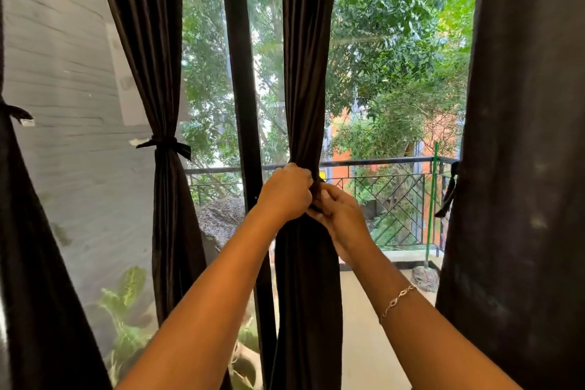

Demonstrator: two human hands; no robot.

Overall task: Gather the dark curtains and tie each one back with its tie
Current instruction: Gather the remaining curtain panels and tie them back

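The middle dark curtain [308,73] hangs gathered into a narrow bundle in front of the window. My left hand [286,191] and my right hand [340,215] meet at its waist, fingers curled round the dark tie [317,182], which is mostly hidden between them. To the left, a second dark curtain [158,57] is bound by its tie [164,144] in a knot. At the far left edge another curtain [28,231] carries a tie [19,114]. The far right curtain [519,168] hangs wide, its tie [449,193] dangling loose at its left edge.
A black window frame post [243,104] stands just left of the held curtain. Beyond the glass lie a balcony railing [380,165], a green pole [432,199] with a mop head, trees and a grey brick wall [63,57]. Potted leaves [126,310] sit low left.
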